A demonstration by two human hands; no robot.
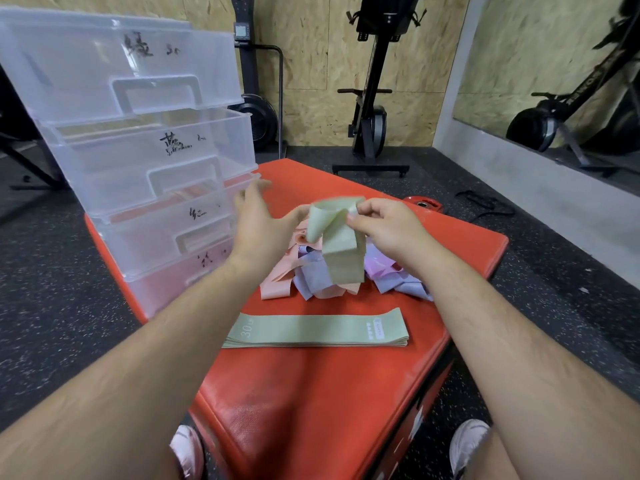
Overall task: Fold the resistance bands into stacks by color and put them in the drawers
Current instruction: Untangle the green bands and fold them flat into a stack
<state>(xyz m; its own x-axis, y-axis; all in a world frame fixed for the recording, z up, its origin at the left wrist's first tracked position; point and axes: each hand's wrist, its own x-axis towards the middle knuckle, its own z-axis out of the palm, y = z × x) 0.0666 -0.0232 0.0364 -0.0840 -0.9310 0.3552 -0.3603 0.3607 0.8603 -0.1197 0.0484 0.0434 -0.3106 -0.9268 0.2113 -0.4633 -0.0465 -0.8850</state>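
My right hand (384,225) pinches the top edge of a sage-green resistance band (343,258) between thumb and curled fingers; the band hangs down from that grip, its upper part doubled over in a loose fold. My left hand (259,220) is just beside it, fingers spread and straight, holding nothing, its fingertips blurred; whether the thumb touches the band I cannot tell. Below both hands lies a tangled pile of loose bands (311,280), pink and lavender, on a red padded box (311,393); nearer to me on the same box a flat stack of green bands (311,330) lies lengthwise, the top one marked 30. On the box's left side stands a clear plastic drawer unit (156,168) of four drawers with handwritten labels, the lower drawers standing out farther than the top one. A small red weight plate (422,204) lies on the speckled floor beyond the box; my two shoes (187,452) show at the bottom edge.
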